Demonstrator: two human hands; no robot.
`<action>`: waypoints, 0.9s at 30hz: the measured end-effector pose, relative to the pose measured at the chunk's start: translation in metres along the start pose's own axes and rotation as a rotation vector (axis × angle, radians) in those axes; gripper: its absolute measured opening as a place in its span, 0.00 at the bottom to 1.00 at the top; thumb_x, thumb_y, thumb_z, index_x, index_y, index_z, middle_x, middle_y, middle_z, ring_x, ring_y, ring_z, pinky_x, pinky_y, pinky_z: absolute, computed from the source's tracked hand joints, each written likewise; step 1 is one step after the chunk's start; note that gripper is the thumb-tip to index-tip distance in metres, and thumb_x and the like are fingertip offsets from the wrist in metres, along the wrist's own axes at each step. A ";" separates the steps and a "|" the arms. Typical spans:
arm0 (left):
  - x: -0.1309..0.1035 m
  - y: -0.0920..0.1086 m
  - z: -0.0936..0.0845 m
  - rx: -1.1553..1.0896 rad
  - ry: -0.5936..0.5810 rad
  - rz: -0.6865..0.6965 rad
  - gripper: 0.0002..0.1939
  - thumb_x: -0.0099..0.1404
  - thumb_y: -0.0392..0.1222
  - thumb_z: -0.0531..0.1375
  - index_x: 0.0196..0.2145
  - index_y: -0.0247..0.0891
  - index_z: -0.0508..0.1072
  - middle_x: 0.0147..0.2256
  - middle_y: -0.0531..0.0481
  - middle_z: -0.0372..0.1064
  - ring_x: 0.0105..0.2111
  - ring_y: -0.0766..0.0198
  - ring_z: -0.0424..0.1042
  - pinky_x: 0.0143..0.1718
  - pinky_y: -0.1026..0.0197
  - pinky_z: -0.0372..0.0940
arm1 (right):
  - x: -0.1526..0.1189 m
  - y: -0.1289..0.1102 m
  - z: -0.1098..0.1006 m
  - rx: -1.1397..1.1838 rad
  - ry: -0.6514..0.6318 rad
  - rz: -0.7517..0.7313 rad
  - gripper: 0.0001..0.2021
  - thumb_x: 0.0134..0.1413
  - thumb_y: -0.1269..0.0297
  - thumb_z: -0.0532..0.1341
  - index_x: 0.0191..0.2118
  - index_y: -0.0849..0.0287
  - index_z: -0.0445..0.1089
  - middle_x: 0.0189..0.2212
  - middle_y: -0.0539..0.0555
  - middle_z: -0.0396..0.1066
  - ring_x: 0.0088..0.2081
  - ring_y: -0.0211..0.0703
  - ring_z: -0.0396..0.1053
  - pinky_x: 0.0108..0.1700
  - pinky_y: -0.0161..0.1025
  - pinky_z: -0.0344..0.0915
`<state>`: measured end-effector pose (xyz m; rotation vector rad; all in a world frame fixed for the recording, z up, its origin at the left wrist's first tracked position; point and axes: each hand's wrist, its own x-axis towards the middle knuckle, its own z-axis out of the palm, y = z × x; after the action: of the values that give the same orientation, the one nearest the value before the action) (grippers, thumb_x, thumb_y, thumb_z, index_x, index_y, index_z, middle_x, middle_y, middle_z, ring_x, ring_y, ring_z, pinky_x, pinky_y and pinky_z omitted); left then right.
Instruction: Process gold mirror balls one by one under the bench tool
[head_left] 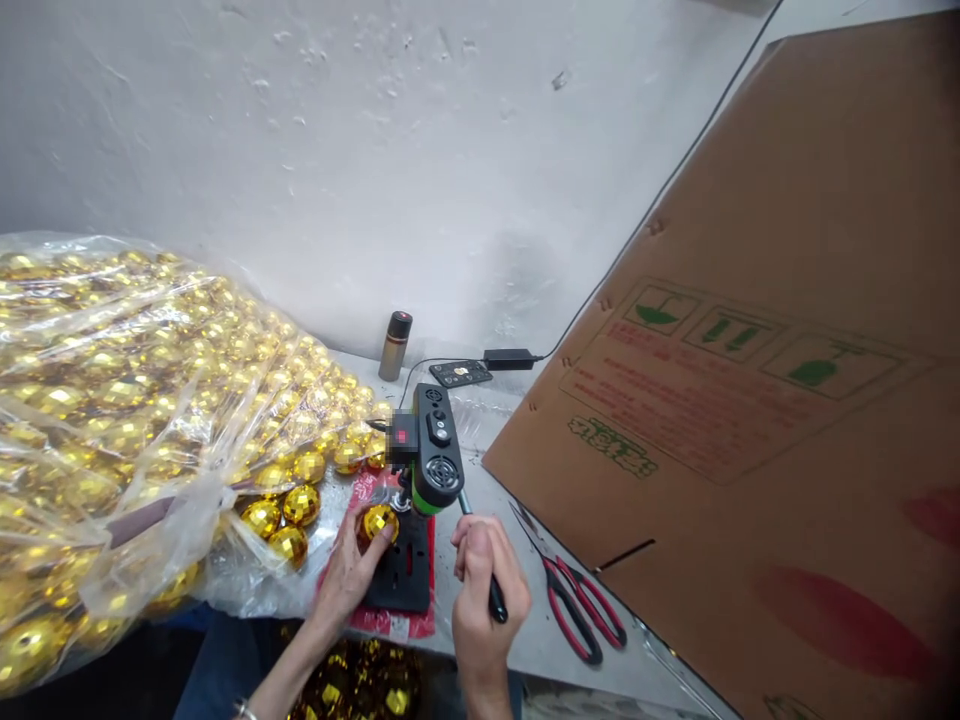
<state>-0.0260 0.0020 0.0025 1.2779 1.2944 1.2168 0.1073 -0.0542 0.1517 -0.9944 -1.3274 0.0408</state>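
My left hand (pixel 350 565) is closed around a shiny gold mirror ball (pixel 379 523), just in front of a small black bench press (pixel 437 450) with a green band. The ball is held near the press's spindle, over its slotted black base (pixel 401 570); whether it touches the spindle I cannot tell. My right hand (pixel 489 575) is wrapped round the press's lever handle (pixel 498 602), whose black tip sticks out below the fist. Beneath the base lies a red plastic sheet (pixel 375 624).
A clear bag (pixel 150 400) full of gold balls fills the left; several loose balls (pixel 301 505) lie at its mouth. Red-handled scissors (pixel 581 605) lie beside a tall cardboard box (pixel 720 420). Behind are a bottle (pixel 395 346), a phone (pixel 460 373) and a power adapter (pixel 508 359).
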 end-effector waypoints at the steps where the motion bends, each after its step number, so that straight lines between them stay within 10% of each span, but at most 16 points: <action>1: -0.002 -0.003 0.002 0.027 0.008 0.014 0.30 0.67 0.63 0.62 0.58 0.40 0.69 0.56 0.38 0.78 0.58 0.45 0.77 0.62 0.43 0.69 | 0.000 0.000 -0.001 -0.002 -0.012 -0.003 0.17 0.75 0.74 0.52 0.31 0.55 0.62 0.26 0.46 0.62 0.27 0.34 0.62 0.29 0.33 0.59; 20: -0.009 -0.023 -0.001 0.365 -0.149 0.486 0.27 0.68 0.48 0.64 0.62 0.38 0.70 0.56 0.31 0.77 0.55 0.39 0.79 0.56 0.36 0.75 | -0.008 0.000 -0.006 -0.032 -0.056 -0.004 0.16 0.74 0.76 0.51 0.33 0.54 0.63 0.28 0.46 0.63 0.29 0.33 0.65 0.32 0.30 0.63; 27: 0.000 -0.011 0.008 0.434 -0.190 0.397 0.24 0.63 0.47 0.67 0.56 0.40 0.74 0.50 0.37 0.79 0.50 0.41 0.79 0.53 0.38 0.74 | -0.010 -0.001 -0.008 -0.037 -0.069 0.022 0.15 0.74 0.75 0.52 0.33 0.55 0.65 0.28 0.47 0.64 0.28 0.35 0.64 0.30 0.32 0.63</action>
<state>-0.0195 0.0025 -0.0093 1.9880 1.2392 1.0714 0.1104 -0.0643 0.1452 -1.0470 -1.3851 0.0678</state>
